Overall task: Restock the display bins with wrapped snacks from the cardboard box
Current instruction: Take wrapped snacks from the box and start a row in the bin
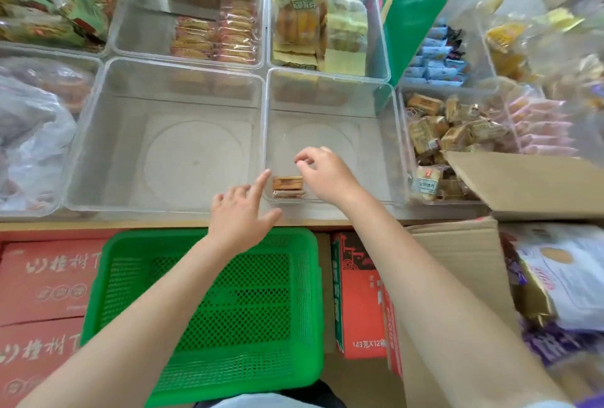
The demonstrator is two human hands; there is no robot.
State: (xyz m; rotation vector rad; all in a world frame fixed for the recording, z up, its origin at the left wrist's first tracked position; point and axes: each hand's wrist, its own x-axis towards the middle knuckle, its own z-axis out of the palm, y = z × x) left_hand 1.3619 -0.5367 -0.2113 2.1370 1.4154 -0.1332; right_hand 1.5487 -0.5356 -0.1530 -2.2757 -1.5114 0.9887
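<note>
Head view: I look down at clear bins on a shelf, and the cardboard box (529, 185) stands at the right edge.
Done: one wrapped snack (289, 186) lies in the front left corner of the middle bin (385, 146); I judge this is the very beginning.
Left: this bin is almost bare, and the bin beside it (108, 133) on the left holds nothing I can see.
Left hand (243, 214): fingers spread and straight, holding nothing, index finger just beside the snack.
Right hand (322, 175): above the snack, fingers loosely curled, holding nothing.
Next: I think more snacks must come from the box.
</note>
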